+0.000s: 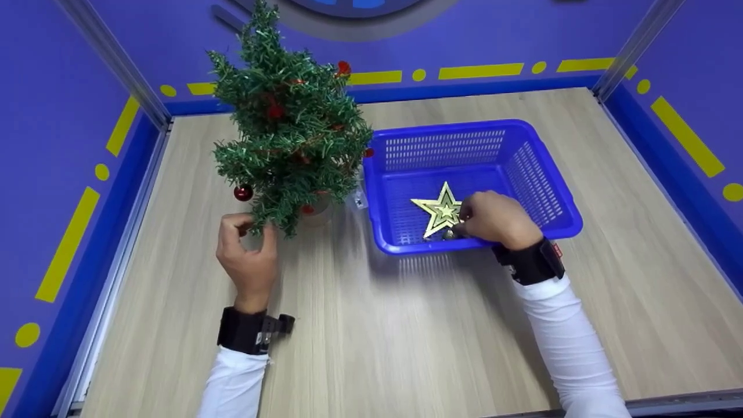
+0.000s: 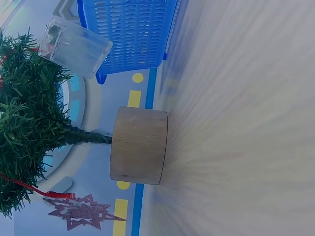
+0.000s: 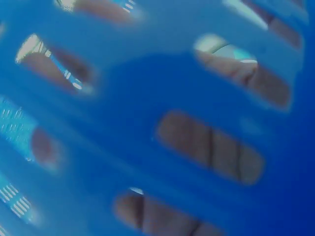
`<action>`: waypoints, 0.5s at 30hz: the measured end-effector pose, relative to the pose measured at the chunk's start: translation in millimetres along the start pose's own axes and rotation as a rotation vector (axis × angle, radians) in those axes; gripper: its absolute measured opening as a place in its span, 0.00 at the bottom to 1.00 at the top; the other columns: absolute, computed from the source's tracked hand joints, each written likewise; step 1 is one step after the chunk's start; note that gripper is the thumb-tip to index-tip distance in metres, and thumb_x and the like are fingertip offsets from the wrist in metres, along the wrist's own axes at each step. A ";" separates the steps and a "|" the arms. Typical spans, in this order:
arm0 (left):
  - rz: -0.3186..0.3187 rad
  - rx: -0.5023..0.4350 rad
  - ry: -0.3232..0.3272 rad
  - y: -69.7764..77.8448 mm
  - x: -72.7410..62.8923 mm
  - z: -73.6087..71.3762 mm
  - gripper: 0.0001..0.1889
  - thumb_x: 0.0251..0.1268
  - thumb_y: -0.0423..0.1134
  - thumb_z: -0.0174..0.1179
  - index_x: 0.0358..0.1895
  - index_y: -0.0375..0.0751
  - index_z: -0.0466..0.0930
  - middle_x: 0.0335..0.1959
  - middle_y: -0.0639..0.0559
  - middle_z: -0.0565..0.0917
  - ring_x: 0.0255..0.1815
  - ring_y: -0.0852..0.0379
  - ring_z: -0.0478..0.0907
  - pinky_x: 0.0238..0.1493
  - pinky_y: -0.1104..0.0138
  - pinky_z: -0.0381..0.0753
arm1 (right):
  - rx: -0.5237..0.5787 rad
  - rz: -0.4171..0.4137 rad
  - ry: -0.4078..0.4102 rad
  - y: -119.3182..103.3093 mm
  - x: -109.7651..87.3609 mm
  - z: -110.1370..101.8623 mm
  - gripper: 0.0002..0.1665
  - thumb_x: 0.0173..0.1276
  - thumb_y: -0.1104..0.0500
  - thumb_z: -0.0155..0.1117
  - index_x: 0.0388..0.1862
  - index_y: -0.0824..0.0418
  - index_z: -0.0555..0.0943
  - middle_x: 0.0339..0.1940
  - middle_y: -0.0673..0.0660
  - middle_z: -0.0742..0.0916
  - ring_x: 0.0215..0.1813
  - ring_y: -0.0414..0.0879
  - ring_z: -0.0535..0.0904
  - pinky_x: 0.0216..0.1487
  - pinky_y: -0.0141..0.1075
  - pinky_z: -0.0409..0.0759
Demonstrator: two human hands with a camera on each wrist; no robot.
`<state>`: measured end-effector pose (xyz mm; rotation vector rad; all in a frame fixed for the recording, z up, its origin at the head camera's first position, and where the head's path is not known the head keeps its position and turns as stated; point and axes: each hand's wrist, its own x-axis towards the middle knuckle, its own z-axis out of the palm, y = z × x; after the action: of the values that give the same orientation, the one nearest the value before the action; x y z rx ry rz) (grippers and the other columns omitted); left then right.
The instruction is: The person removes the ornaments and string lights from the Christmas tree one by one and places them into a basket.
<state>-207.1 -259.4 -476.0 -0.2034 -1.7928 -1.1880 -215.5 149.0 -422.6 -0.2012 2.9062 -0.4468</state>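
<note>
My left hand (image 1: pixel 248 252) is at the lower front branches of a small artificial Christmas tree (image 1: pixel 290 136). Its thumb and index finger stand apart beside the branch tips. A shiny red ball (image 1: pixel 243 193) hangs just above it. My right hand (image 1: pixel 498 217) reaches over the near rim of a blue plastic basket (image 1: pixel 406 248). Its curled fingers are at the edge of a gold star (image 1: pixel 441 210), beside a small gold ornament (image 1: pixel 448 234). Fingertips of that hand are hidden. Through the basket's slots, the right wrist view shows blurred fingers (image 3: pixel 209 147); any grip is unclear.
In the left wrist view, the tree stands on a round wooden base (image 2: pixel 139 146). A clear cup-like ornament (image 2: pixel 76 46) and a reddish glittery spiky ornament (image 2: pixel 83 211) hang from it. Purple walls (image 1: pixel 418 40) enclose the wood-grain table (image 1: pixel 360 325) at the back and sides.
</note>
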 end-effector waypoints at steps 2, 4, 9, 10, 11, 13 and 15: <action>0.003 -0.005 -0.003 0.1 -1.0 0.2 0.09 0.58 0.27 0.65 0.40 0.30 0.76 0.35 0.37 0.78 0.38 0.50 0.75 0.47 0.69 0.67 | -0.009 -0.016 0.063 -2.4 -0.7 0.1 0.14 0.57 0.45 0.76 0.34 0.53 0.90 0.32 0.53 0.90 0.35 0.53 0.84 0.38 0.53 0.81; 0.009 -0.011 -0.005 0.2 -1.7 0.6 0.09 0.58 0.28 0.65 0.40 0.30 0.76 0.34 0.37 0.78 0.37 0.50 0.75 0.47 0.69 0.68 | 0.003 -0.032 0.135 -7.0 -2.2 -1.0 0.16 0.58 0.45 0.75 0.36 0.55 0.89 0.33 0.54 0.90 0.34 0.53 0.84 0.37 0.53 0.81; 0.052 -0.019 -0.009 0.1 -3.1 3.0 0.08 0.57 0.30 0.63 0.37 0.31 0.75 0.32 0.38 0.76 0.35 0.47 0.74 0.45 0.68 0.68 | 0.095 -0.090 0.289 -27.8 -9.4 -7.1 0.16 0.63 0.42 0.72 0.34 0.53 0.87 0.29 0.50 0.88 0.29 0.47 0.82 0.32 0.46 0.78; 0.066 -0.019 -0.008 0.3 -3.5 3.6 0.08 0.57 0.30 0.63 0.36 0.31 0.75 0.31 0.38 0.75 0.34 0.47 0.72 0.44 0.67 0.67 | 0.115 -0.108 0.305 -32.8 -11.6 -8.4 0.16 0.64 0.42 0.72 0.34 0.53 0.86 0.28 0.49 0.88 0.28 0.45 0.81 0.31 0.45 0.78; 0.081 -0.018 -0.007 0.6 -4.0 4.2 0.08 0.56 0.31 0.63 0.35 0.32 0.75 0.30 0.39 0.75 0.33 0.47 0.71 0.44 0.65 0.67 | 0.130 -0.129 0.322 -37.9 -13.7 -9.4 0.16 0.64 0.42 0.71 0.33 0.52 0.86 0.27 0.49 0.88 0.28 0.44 0.81 0.31 0.43 0.78; 0.108 -0.014 -0.005 1.7 -5.2 5.4 0.08 0.55 0.32 0.62 0.35 0.33 0.74 0.29 0.39 0.74 0.32 0.46 0.70 0.43 0.62 0.65 | 0.150 -0.171 0.344 -47.2 -18.1 -11.2 0.16 0.65 0.42 0.71 0.33 0.52 0.86 0.26 0.48 0.87 0.27 0.43 0.80 0.30 0.41 0.77; 0.131 -0.004 -0.001 3.1 -6.1 6.9 0.09 0.54 0.34 0.63 0.34 0.33 0.74 0.28 0.40 0.74 0.31 0.46 0.69 0.41 0.58 0.64 | 0.167 -0.205 0.361 -55.0 -22.0 -12.2 0.16 0.67 0.42 0.70 0.33 0.53 0.86 0.25 0.47 0.87 0.26 0.42 0.79 0.29 0.40 0.77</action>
<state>-206.2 -250.4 -479.3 -0.3190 -1.7506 -1.0986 -191.0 104.1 -390.4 -0.4374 3.1867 -0.8362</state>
